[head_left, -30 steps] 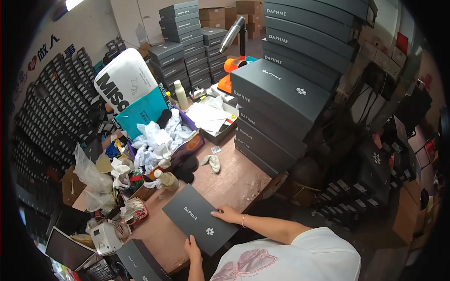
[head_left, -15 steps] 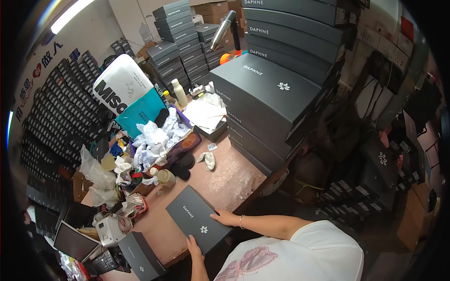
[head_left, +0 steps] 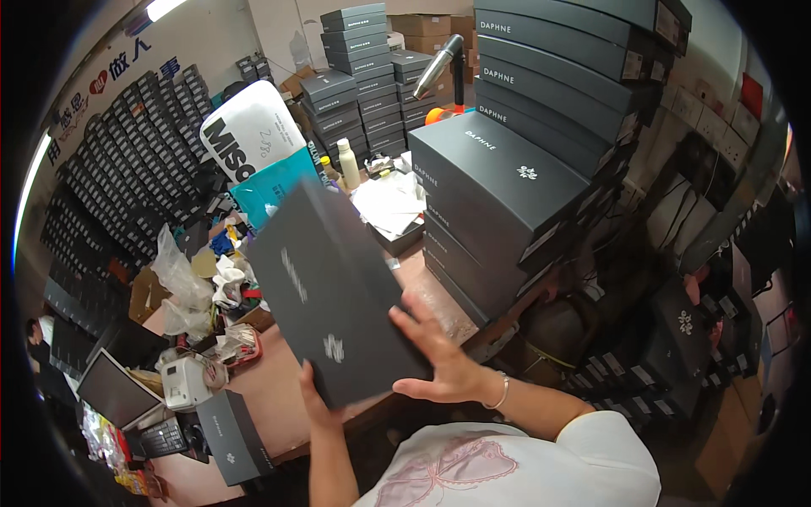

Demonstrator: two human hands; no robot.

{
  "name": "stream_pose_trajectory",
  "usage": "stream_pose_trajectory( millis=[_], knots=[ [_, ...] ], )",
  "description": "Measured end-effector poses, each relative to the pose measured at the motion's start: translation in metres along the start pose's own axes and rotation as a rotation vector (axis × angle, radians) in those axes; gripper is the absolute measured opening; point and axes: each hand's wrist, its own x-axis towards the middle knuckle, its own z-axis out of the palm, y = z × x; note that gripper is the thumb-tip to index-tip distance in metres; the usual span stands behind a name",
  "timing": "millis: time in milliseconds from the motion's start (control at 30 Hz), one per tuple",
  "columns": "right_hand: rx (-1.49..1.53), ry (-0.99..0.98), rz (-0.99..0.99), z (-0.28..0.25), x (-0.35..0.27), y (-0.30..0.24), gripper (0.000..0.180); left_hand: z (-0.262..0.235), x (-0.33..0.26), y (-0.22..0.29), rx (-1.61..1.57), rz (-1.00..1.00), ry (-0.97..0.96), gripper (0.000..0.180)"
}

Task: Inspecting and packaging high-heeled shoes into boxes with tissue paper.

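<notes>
A dark grey lidded shoe box (head_left: 325,296), smeared by motion, is raised and tilted above the table in front of me. My left hand (head_left: 319,401) grips its near left corner, thumb up along the side and the other fingers hidden beneath. At the box's right side is my right hand (head_left: 443,359), fingers and thumb spread apart; whether the fingertips press on the box I cannot tell. Another grey shoe box (head_left: 230,439) lies on the table at the lower left, beside a keyboard (head_left: 165,438).
Tall stacks of shoe boxes (head_left: 498,182) stand on the table's right. Behind the raised box are a paper pile (head_left: 389,203), a bottle (head_left: 348,163) and a heat gun (head_left: 438,68). Left are plastic bags (head_left: 182,275), a white device (head_left: 187,382) and a monitor (head_left: 118,389).
The shoe box has come up off the table and tilted, its far end rising in front of the clutter. My right hand has spread its fingers at the box's side. The view has shifted slightly.
</notes>
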Motion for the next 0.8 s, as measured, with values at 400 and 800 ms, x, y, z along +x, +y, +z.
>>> stream_pose_trajectory(
  millis=[400, 800],
  knots=[
    [0.187, 1.010, 0.339, -0.287, -0.002, 0.093, 0.054, 0.134, 0.051, -0.043, 0.657, -0.094, -0.856, 0.068],
    [0.748, 0.208, 1.094, 0.131, -0.105, 0.084, 0.027, -0.397, -0.183, 0.118, 0.510, 0.256, 1.667, 0.121]
  ],
)
